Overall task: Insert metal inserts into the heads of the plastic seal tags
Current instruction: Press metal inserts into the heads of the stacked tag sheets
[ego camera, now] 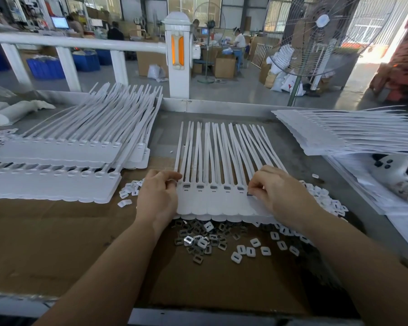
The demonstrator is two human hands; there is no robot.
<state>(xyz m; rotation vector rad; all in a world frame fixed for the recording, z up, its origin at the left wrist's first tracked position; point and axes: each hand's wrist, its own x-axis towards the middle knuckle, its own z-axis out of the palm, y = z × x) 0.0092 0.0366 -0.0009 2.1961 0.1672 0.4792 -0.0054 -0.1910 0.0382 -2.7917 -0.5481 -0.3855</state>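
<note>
- The seal tags (222,205) lie as one joined white strip in the middle of the bench, heads in a row near the person, thin tails fanning away toward the far rail. They look light and bendy; the tails would flop if lifted, so I judge the flat label end the best place to pin the strip down.
- On the far left, finished-looking stacks of tags (57,184) cover the cardboard (57,231), leaving little room on that side.
- The left hand (157,196) rests on the left end of the strip, fingers curled at the first head. It seems to steady the strip, though whether it pinches anything small I cannot tell.
- Five heads between the hands show a dark metal piece already seated.
- Just near the strip, the loose metal inserts (198,241) lie in a heap on the cardboard, mixed with small white plastic caps (250,251). The inserts look small, stiff and thin, likely fiddly and best pinched by the edges.
- The right hand (276,196) sits on the right part of the strip, fingertips curled and pinching a dark insert at the next head.
- More white caps are scattered just right of the strip.
- On the far right another stack of tags (339,135) overhangs the bench edge; open room is mainly the near cardboard between the forearms.
</note>
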